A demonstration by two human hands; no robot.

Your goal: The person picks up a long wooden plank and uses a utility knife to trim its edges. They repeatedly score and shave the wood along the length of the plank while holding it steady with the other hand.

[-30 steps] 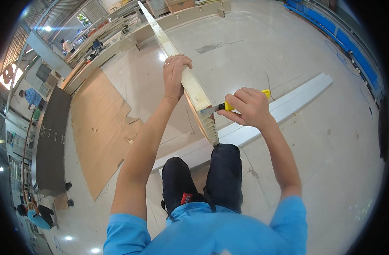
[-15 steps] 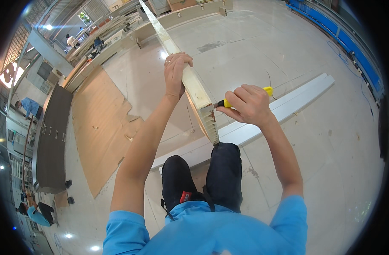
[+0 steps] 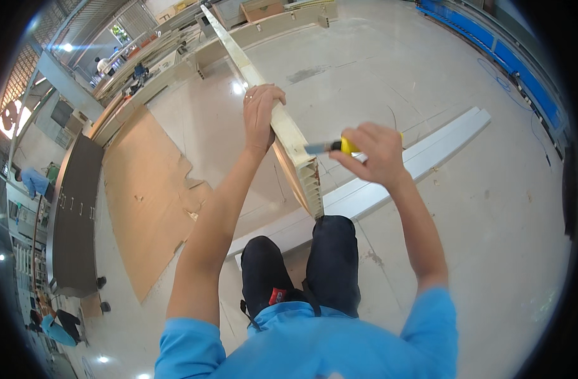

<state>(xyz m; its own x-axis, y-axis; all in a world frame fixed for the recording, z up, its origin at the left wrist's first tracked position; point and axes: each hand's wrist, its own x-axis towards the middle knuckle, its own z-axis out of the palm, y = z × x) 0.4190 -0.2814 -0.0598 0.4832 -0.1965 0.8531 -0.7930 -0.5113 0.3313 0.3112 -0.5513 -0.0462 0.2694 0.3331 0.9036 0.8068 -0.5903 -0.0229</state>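
A long, pale, narrow panel [image 3: 289,129] stands on edge, running away from my knees toward the far left. Its near end shows a row of ribbed hollow cells, and its lower end is beside my right knee. My left hand [image 3: 261,114] is wrapped over the panel's top edge, thumb side hidden. In my right hand [image 3: 374,155] is a chisel [image 3: 347,145] with a yellow and black handle. Its flat metal blade points left, with the tip at the panel's near top corner; whether it touches is unclear. Motion blurs this hand slightly.
White boards [image 3: 421,158] lie across the floor beyond my knees. A torn brown sheet [image 3: 143,202] covers floor at left, beside a dark cabinet-like panel [image 3: 77,215]. Long frames [image 3: 263,28] are at the back, a blue rail [image 3: 491,57] at far right. Other people are at far left.
The chisel's blade has come up from the panel's end face to its top corner, and now points more level. My left hand keeps its hold on the panel.
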